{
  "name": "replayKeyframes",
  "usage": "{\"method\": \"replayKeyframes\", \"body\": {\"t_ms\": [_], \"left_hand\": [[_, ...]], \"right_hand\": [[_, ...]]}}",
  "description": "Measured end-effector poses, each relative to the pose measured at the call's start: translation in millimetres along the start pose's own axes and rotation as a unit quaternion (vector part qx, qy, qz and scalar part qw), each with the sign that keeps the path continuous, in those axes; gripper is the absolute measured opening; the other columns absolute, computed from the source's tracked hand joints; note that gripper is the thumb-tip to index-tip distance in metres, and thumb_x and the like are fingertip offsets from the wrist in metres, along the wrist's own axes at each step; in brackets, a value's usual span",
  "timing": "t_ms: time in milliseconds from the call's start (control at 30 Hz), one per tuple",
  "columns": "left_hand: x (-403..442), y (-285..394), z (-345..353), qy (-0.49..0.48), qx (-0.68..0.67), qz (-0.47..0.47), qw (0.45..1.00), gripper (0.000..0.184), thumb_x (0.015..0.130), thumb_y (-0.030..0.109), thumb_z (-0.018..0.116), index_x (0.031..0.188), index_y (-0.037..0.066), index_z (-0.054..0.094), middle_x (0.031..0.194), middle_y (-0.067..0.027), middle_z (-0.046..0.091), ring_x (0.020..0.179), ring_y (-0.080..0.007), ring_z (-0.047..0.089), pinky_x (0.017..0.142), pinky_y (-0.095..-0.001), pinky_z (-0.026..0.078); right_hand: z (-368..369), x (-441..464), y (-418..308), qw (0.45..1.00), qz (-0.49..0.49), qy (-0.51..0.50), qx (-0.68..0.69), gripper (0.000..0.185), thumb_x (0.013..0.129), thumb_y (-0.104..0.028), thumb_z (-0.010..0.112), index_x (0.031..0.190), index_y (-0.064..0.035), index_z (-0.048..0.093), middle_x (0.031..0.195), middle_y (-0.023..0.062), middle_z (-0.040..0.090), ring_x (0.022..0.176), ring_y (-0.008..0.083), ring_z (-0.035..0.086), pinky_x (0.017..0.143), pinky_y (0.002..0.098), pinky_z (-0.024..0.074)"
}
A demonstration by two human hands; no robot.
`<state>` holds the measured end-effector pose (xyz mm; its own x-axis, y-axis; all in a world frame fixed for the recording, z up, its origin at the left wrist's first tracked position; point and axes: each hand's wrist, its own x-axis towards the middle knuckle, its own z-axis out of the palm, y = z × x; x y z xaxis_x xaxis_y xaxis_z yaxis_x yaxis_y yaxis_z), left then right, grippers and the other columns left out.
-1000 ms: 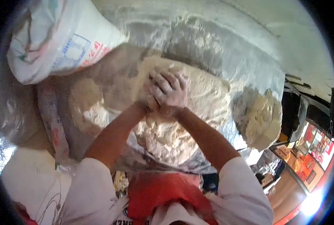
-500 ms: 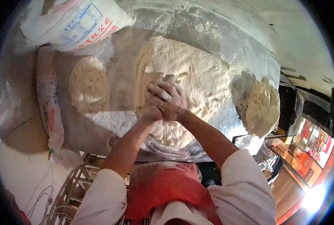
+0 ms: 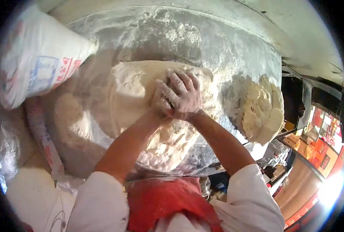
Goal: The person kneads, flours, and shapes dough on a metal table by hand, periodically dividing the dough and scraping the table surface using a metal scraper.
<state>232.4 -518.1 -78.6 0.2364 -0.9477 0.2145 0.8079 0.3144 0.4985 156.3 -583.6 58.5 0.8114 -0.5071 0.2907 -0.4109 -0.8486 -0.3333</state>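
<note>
A large, pale slab of dough (image 3: 168,150) lies on the floury metal work surface, with dents and folds along its near side. My right hand (image 3: 185,92), dusted with flour, rests on top of my left hand, its fingers spread over it. Beneath, my left hand (image 3: 160,102) presses against the dough; its fingers are mostly hidden. Both arms reach straight down to the middle of the slab.
A rough lump of dough (image 3: 262,110) sits at the right end of the surface. Another pale mound (image 3: 73,118) lies left. A white printed sack (image 3: 44,58) stands at the upper left, and loose flour (image 3: 183,33) is scattered at the back.
My stacked hands have moved slightly up and right over the dough. The slab's far left part now looks smoother and folded differently. The view has shifted, and the sack appears farther left.
</note>
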Motion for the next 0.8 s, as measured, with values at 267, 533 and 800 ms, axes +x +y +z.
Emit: {"method": "replayKeyframes", "body": {"t_ms": [267,533,800], "left_hand": [[-17.8,33.3,27.6,-0.086,0.627,-0.03,0.773,0.052,0.096,0.033,0.057,0.141,0.011,0.043,0.143,-0.0089,0.045,0.132,-0.0215,0.04,0.106,-0.0362,0.038],[-83.0,-36.1,51.8,0.176,-0.022,-0.262,0.949,0.055,0.095,0.031,0.06,0.144,0.011,0.042,0.147,-0.0108,0.041,0.137,-0.0228,0.035,0.11,-0.0399,0.035],[-3.6,38.6,142.2,0.263,-0.22,-0.326,0.881,0.054,0.106,0.027,0.037,0.157,0.017,0.022,0.149,-0.0042,0.043,0.125,-0.0172,0.053,0.101,-0.036,0.047]], "right_hand": [[-22.8,-5.2,0.4,1.0,0.013,-0.009,0.008,0.054,0.083,-0.044,0.06,0.132,-0.0221,0.059,0.14,0.0114,0.052,0.134,0.0321,0.042,0.116,0.0526,0.0271],[-21.2,-107.8,21.9,0.994,0.075,0.067,0.047,0.052,0.085,-0.043,0.051,0.129,-0.0186,0.065,0.14,0.009,0.056,0.129,0.033,0.048,0.109,0.0535,0.0298],[-36.4,-136.0,48.3,0.952,0.238,0.151,0.117,0.074,0.089,-0.064,0.056,0.145,-0.0174,0.05,0.154,0.0249,0.032,0.139,0.044,0.035,0.114,0.0563,0.0268]]}}
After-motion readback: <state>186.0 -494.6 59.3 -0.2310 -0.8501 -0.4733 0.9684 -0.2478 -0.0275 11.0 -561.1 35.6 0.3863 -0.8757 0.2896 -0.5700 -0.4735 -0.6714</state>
